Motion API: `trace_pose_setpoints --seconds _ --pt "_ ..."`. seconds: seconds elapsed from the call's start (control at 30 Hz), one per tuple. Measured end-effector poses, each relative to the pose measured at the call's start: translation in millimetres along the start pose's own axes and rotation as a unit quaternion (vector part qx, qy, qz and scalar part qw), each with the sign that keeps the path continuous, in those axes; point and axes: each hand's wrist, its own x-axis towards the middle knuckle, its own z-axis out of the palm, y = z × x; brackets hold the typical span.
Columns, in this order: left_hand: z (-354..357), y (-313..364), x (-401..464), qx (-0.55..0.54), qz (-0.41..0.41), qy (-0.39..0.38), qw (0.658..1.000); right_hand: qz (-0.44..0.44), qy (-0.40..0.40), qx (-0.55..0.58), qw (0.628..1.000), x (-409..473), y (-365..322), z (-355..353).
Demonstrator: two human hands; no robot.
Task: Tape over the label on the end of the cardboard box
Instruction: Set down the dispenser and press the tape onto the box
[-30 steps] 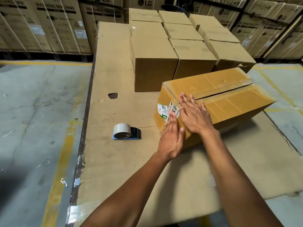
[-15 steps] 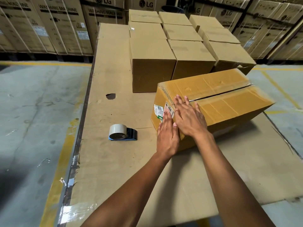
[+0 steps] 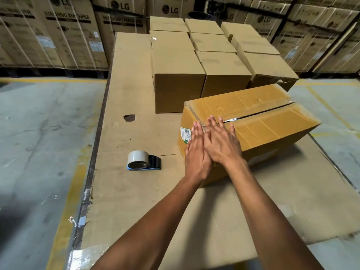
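Note:
A cardboard box (image 3: 268,121) wrapped in glossy tape lies on the flat cardboard sheet (image 3: 132,78), its near end turned toward me. A white label (image 3: 185,133) with green print sits on that end, mostly hidden by my hands. My left hand (image 3: 196,152) lies flat on the end face over the label, fingers straight. My right hand (image 3: 221,141) presses flat on the box's near top corner, overlapping the left. Neither hand holds anything. The tape dispenser (image 3: 143,160), a grey roll on a dark blue holder, rests on the sheet left of the box.
Several plain cardboard boxes (image 3: 179,75) stand in rows behind the taped box. Tall washing machine cartons (image 3: 64,34) line the back. Grey concrete floor (image 3: 42,133) with yellow lines lies to the left and right. A dark hole (image 3: 129,117) marks the sheet.
Both hands have slid slightly upward along the box's end, and the left hand now covers more of the label. The tape dispenser has not moved.

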Motion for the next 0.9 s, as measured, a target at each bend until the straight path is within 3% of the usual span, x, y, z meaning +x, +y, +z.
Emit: trace_pose_setpoints --seconds 0.2,0.4,0.9 --pt "6.1 -19.5 -19.3 0.036 -0.059 -0.041 0.997 0.049 0.024 -0.01 0.998 -5.5 4.4 1.2" --pt "4.1 2.4 -1.2 -0.008 -0.034 0.005 0.999 0.011 0.013 0.015 1.0 -6.3 5.9 0.3" --pt "7.0 11.5 -6.7 -0.045 -0.123 0.034 0.991 0.003 -0.015 0.023 1.0 -0.2 12.1 4.4"
